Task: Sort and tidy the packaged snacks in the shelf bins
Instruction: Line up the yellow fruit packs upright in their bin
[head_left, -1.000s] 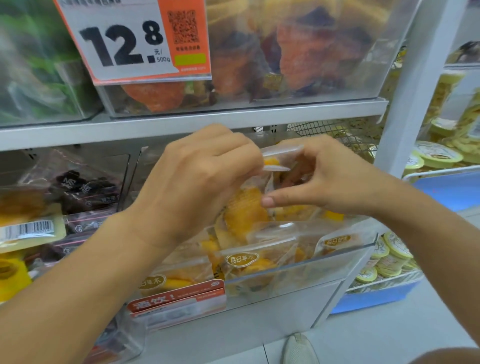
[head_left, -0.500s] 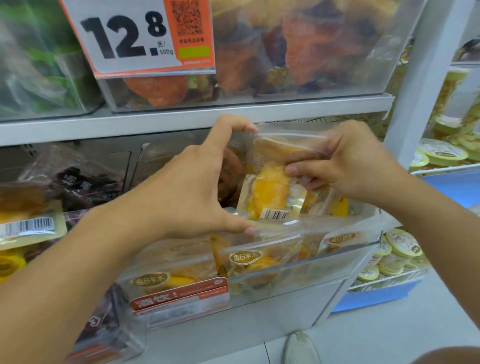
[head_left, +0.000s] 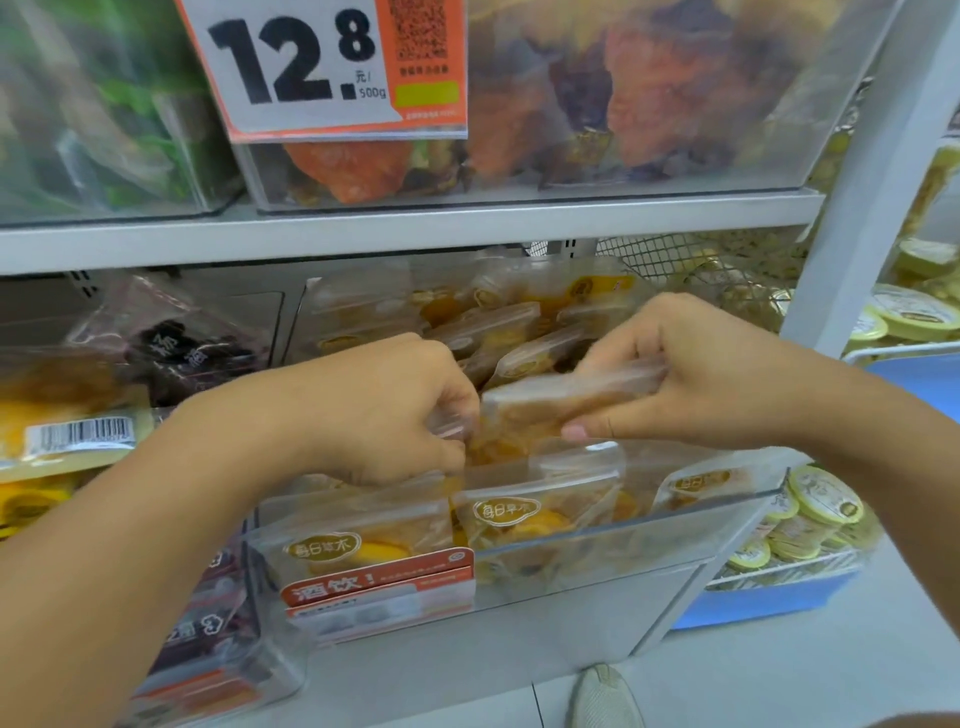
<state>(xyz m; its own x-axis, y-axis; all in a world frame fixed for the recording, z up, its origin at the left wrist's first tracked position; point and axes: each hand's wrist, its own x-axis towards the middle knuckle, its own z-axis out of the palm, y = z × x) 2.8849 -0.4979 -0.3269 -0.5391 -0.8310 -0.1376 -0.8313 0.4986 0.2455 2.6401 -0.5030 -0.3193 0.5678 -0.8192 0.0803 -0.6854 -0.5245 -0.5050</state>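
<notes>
Head view: clear shelf bin (head_left: 675, 525) of dried-mango packets. Left hand (head_left: 384, 410) and right hand (head_left: 691, 379), each grip clamped on one mango packet (head_left: 550, 400) held flat above the bin. Step, judged: re-seating. Next: lower it squarely among the stacked packets.

— What can you actually read on the shelf?

— The price card (head_left: 322, 67) hanging on the upper bin says "12.8" in big black digits, with "元/500g" small beside it. Its orange part carries a QR code (head_left: 420, 28); the small print under that is too blurred.

— And lower down?

— The clear snack packs (head_left: 511, 512) in the front bin bear an oval logo, "每日草木". An orange tag (head_left: 379, 579) on that bin's front reads "酒饮!". A dark pack (head_left: 192, 348) to the left shows "杨梅", and a barcode sticker (head_left: 83, 434) sits on a yellow pack; its digits are unreadable.
</notes>
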